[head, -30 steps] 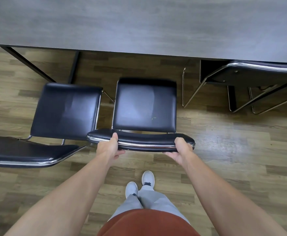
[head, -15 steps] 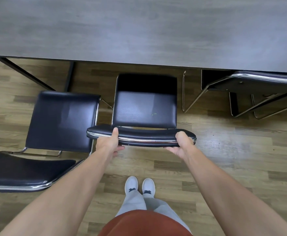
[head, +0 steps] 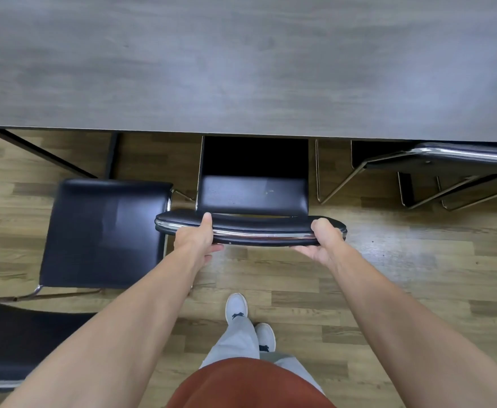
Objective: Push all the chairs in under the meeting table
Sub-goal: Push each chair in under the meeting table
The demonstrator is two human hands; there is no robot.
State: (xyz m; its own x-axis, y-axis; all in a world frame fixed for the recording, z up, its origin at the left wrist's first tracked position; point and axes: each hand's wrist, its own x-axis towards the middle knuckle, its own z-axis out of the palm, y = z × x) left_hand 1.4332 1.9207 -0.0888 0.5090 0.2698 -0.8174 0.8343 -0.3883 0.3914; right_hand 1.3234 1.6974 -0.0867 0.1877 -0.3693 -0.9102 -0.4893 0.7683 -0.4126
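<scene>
Both hands, left hand (head: 196,238) and right hand (head: 321,240), have fingers curled round the backrest of the black padded chrome-framed chair (head: 253,195), its seat partly under the grey wood-grain worktop (head: 241,69). Pushing askew risks clipping the neighbouring black chair (head: 103,231).

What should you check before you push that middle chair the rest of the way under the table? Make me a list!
1. Left hand grips the middle chair's backrest: ok.
2. Right hand grips the same backrest: ok.
3. Seat lined up with the table edge, its front already in the shadow under it: ok.
4. Gap to the right chair, already tucked in: ok.
5. Gap to the left chair: cannot tell, its seat corner sits very close to the backrest end.
6. Space under the table for the chair: cannot tell, hidden.
</scene>
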